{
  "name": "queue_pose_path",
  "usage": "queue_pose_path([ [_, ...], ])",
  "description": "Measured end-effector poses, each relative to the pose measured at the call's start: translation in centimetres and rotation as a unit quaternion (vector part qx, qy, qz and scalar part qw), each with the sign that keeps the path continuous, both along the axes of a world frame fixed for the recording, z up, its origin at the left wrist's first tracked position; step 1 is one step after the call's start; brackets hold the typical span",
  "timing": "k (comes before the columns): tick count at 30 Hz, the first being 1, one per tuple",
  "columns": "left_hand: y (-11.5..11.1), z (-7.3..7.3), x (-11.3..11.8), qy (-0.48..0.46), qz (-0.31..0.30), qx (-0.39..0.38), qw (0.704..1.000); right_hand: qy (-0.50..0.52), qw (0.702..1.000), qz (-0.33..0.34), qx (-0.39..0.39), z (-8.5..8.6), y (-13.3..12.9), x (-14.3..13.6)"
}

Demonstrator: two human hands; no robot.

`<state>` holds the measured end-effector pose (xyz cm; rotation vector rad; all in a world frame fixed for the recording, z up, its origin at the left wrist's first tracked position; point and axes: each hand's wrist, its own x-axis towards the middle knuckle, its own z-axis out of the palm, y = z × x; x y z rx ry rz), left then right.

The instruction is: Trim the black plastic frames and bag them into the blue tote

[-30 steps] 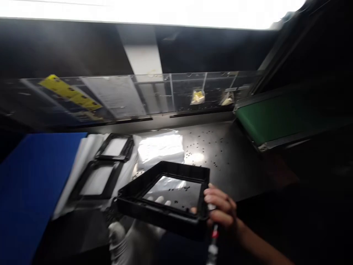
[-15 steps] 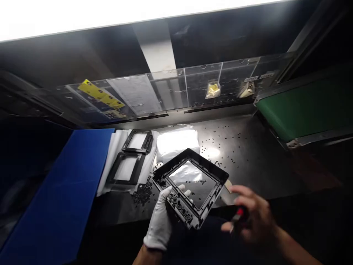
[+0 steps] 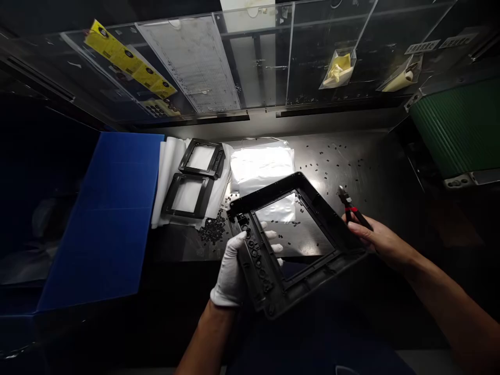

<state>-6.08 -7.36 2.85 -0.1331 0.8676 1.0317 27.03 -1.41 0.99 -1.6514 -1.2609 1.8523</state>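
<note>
A black plastic frame (image 3: 330, 221) with a rectangular opening is tilted above the front of the bench. My left hand (image 3: 230, 271), in a white glove, is closed on its left side; the thumb lies on top and the other fingers show through the opening. Bare and to the right of the frame, my right hand (image 3: 380, 239) holds side cutters (image 3: 353, 210) with dark handles and red bands. Their jaws point up and away from me, clear of the frame. My right fingers are partly hidden under the handles.
Two similar black frames (image 3: 174, 195) lie on white sheets (image 3: 171, 151) at the left. Near them are a pile of small black bits (image 3: 213, 229) and a silvery bag (image 3: 261, 164). More bits dot the metal bench (image 3: 375, 151). A blue panel (image 3: 117, 208) and a green conveyor (image 3: 464, 125) flank it.
My view has tipped downward. The frame has turned in my left hand. My right hand has moved outward to the right, and the side cutters now point away from me.
</note>
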Motion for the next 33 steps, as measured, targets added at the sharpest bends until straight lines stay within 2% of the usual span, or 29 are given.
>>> queue_pose_path([
  [9, 0.6, 0.0, -0.5, -0.016, -0.045, 0.003, 0.999, 0.025, 0.999, -0.028, -0.012, 2.1, 0.8, -1.0],
  [14, 1.4, -0.1, -0.3, -0.026, -0.080, 0.014, 0.996, 0.061, 0.993, -0.067, -0.071, 1.6, 0.3, -0.6],
  [18, 1.9, -0.2, 0.0, -0.026, -0.084, 0.007, 0.996, 0.103, 0.983, -0.114, -0.102, 1.0, -0.1, -0.5],
  [21, 1.0, 0.0, 0.5, -0.022, -0.057, 0.016, 0.998, 0.140, 0.972, -0.157, -0.106, 0.7, -0.4, -0.8],
  [25, -1.5, 0.4, 1.5, -0.049, -0.033, 0.033, 0.998, 0.151, 0.968, -0.181, -0.084, 0.1, -1.1, -1.4],
  [29, -2.8, 0.8, 2.0, -0.012, -0.014, 0.113, 0.993, 0.076, 0.985, -0.152, -0.033, -0.7, -1.6, -0.5],
  [31, -2.7, 1.0, 2.0, 0.011, -0.024, 0.153, 0.988, -0.047, 0.989, -0.133, 0.042, -0.5, -1.5, 0.7],
  [33, -2.5, 1.2, 1.9, 0.030, -0.042, 0.156, 0.986, -0.196, 0.967, -0.089, 0.136, 0.7, -1.2, 1.9],
])
